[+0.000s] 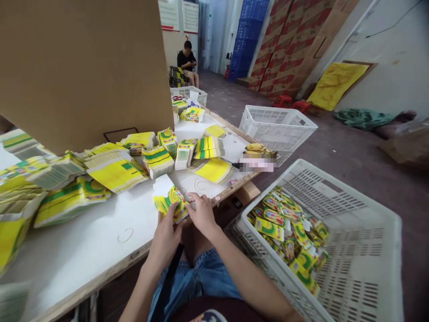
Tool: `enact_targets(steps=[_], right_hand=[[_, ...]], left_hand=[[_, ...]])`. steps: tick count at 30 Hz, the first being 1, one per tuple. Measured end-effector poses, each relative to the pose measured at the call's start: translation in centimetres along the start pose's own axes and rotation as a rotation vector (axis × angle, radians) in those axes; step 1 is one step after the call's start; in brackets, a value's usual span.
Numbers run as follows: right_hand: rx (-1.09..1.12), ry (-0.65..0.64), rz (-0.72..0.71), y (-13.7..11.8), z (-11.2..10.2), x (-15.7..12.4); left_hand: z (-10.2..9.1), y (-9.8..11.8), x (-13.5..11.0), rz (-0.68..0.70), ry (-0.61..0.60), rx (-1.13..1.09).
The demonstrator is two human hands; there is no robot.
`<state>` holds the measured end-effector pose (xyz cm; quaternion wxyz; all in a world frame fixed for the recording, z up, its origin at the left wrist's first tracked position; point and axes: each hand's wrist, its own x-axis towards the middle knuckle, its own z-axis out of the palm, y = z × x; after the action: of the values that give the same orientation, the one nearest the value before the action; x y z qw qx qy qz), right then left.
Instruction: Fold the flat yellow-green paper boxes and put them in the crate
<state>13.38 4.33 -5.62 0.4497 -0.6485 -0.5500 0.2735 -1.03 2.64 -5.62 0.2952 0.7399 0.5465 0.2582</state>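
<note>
Over the table's front edge, a yellow and green printed carton (171, 202) with a white flap at its far end is between my two hands. My left hand (168, 230) grips its near left side, thumb and fingers closed round it. At its right edge, the fingers of my right hand (201, 213) are pinched on the carton. Just beyond it stand stacks of flat cartons (157, 162), bundled in yellow and green. One loose stack (212, 170) lies flat to the right of them.
A white crate (360, 223) at my right holds many small yellow cartons (295, 228). Another white crate (278, 129) is farther back. Bananas (256, 149) lie on the table's right edge. A large cardboard sheet (83, 67) rises behind the stacks. A person (187, 60) sits at the back.
</note>
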Motion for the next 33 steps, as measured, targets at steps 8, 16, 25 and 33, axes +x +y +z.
enact_targets(steps=[8, 16, 25, 33], right_hand=[[0.483, -0.051, 0.205, 1.2, -2.0, -0.7], [0.783, -0.164, 0.349, -0.3, -3.4, -3.3], [0.661, -0.141, 0.277, -0.5, -2.9, -4.0], [0.429, -0.101, 0.136, -1.1, -4.4, -4.3]], left_hand=[[-0.4, 1.7, -0.3, -0.203, 0.303, -0.779], [0.4, 2.5, 0.0, -0.261, -0.088, -1.455], [1.1, 2.7, 0.3, -0.342, 0.069, -1.301], [0.4, 4.2, -0.1, -0.203, 0.074, -1.038]])
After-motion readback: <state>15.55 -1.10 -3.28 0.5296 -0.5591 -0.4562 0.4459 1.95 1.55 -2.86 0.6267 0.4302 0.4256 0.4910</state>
